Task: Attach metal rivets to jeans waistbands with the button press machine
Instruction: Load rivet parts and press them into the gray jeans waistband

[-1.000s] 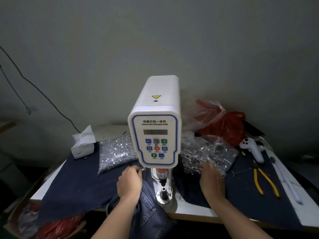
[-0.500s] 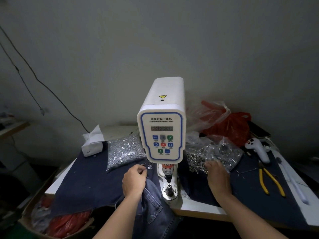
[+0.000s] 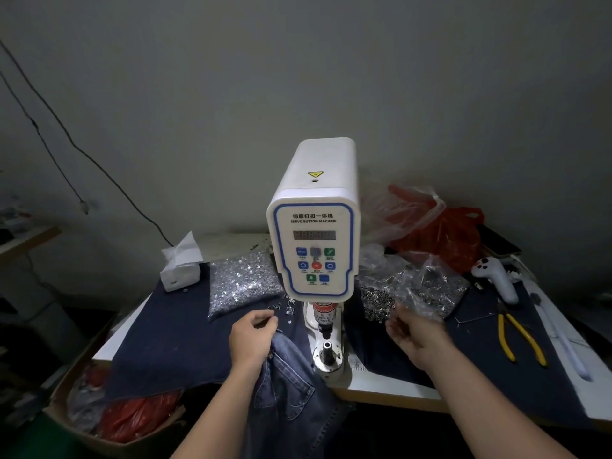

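Observation:
The white servo button machine [image 3: 314, 246] stands at the middle of the table, its round lower die [image 3: 327, 346] bare under the punch. Blue jeans [image 3: 291, 385] hang over the table's front edge just left of the die. My left hand [image 3: 253, 337] rests on the jeans' waistband, thumb and forefinger pinched together beside a few loose rivets [image 3: 288, 306]; whether it holds one is too small to tell. My right hand [image 3: 417, 334] hovers, blurred, in front of the open pile of dark rivets [image 3: 377, 303], fingers curled, contents hidden.
A bag of silver rivets [image 3: 243, 283] and a tissue box [image 3: 180, 270] sit at the left. Clear rivet bags [image 3: 427, 286], red plastic bags [image 3: 443, 233], a white controller [image 3: 495, 276] and yellow pliers [image 3: 516, 336] lie at the right. A cardboard box [image 3: 99, 435] stands below left.
My right hand has lifted off the dark rivet pile and drawn back toward me. My left hand's fingers have pulled slightly away from the loose rivets.

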The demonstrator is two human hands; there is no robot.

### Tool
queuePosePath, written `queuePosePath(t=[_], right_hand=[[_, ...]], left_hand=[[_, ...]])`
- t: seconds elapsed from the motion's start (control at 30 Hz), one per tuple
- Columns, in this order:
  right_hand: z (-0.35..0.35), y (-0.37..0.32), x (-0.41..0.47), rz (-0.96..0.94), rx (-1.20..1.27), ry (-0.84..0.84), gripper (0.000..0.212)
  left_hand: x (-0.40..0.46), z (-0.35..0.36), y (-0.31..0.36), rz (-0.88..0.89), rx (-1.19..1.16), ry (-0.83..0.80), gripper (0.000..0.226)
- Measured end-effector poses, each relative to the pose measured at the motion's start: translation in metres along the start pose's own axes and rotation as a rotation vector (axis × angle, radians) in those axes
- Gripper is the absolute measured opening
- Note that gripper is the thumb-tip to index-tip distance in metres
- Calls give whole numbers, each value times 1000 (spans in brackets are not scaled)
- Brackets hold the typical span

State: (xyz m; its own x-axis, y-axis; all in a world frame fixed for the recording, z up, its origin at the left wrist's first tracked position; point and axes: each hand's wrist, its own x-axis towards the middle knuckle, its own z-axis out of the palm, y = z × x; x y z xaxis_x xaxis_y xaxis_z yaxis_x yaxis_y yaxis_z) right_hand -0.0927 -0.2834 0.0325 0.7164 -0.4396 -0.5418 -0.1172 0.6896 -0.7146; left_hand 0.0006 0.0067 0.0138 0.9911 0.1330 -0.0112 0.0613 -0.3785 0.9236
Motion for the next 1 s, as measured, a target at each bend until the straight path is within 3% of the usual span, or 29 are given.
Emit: queuePosePath(t=[0.1, 0.27, 0.5, 0.7, 1.0], right_hand=[[3, 1, -7, 94, 124, -37, 7], [6, 13, -22, 35, -41, -80, 4], [9, 33, -39, 77, -86, -171, 11], [34, 56, -56, 206, -150, -203, 14], [57, 64, -67, 377, 26, -284, 32]], left_hand=[[-8, -5, -4, -14, -104, 13, 13], [-30, -8, -12, -65, -260, -22, 12], [-61, -8, -16, -112, -388, -132, 10], [-74, -6, -12, -102, -369, -146, 9], [-81, -5, -10, -89, -310, -148, 11]])
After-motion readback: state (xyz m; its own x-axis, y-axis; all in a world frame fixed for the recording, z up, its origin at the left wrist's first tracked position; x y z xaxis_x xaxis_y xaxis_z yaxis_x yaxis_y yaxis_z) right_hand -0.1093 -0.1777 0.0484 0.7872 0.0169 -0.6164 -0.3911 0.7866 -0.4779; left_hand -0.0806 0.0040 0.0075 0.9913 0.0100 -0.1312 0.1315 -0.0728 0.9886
